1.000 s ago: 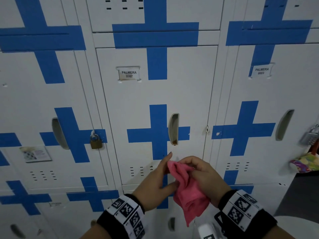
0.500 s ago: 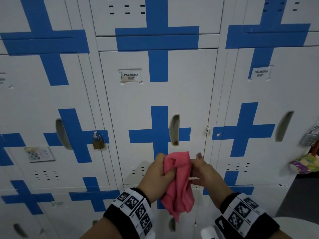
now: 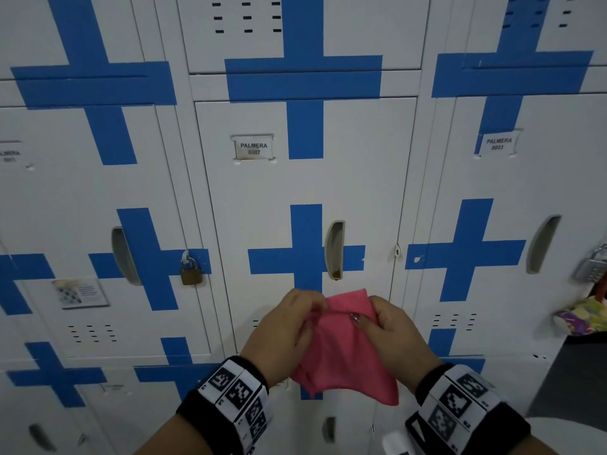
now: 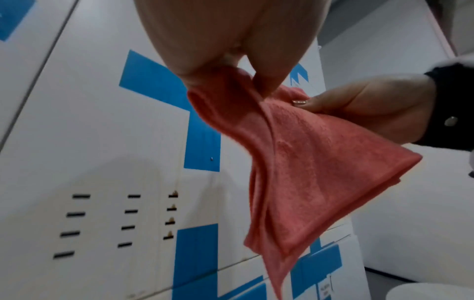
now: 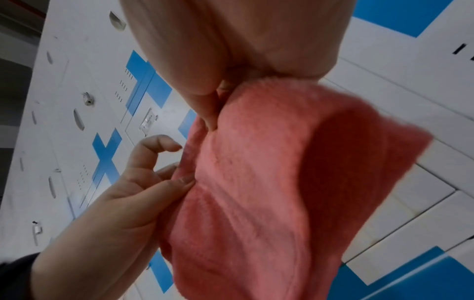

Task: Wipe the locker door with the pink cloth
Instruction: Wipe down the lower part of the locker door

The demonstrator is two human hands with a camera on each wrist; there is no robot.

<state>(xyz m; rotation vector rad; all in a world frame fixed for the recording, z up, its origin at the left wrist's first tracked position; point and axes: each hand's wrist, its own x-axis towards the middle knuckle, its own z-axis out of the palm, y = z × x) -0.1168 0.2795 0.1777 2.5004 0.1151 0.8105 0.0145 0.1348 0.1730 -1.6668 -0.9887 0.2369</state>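
- No wiping shows yet: the cloth (image 3: 345, 349) hangs in the air in front of the locker door (image 3: 305, 185), below the door's handle recess (image 3: 334, 249), and does not touch the metal.
- By my reading the person is arranging or folding the cloth into a pad; the whole door is left to wipe.
- The left hand (image 3: 282, 333) pinches the cloth's upper left edge; in the left wrist view its thumb and fingers (image 4: 266, 81) close on a gathered fold.
- The right hand (image 3: 391, 333) grips the upper right part, thumb laid across the front of the fabric and the other fingers curled behind it.
- Both hands are raised side by side at about the same height, backs toward the head camera, wrists angled inward, with the cloth stretched between them and its lower corner drooping.
- A padlock (image 3: 190, 270) hangs on the locker to the left; the middle door has none.
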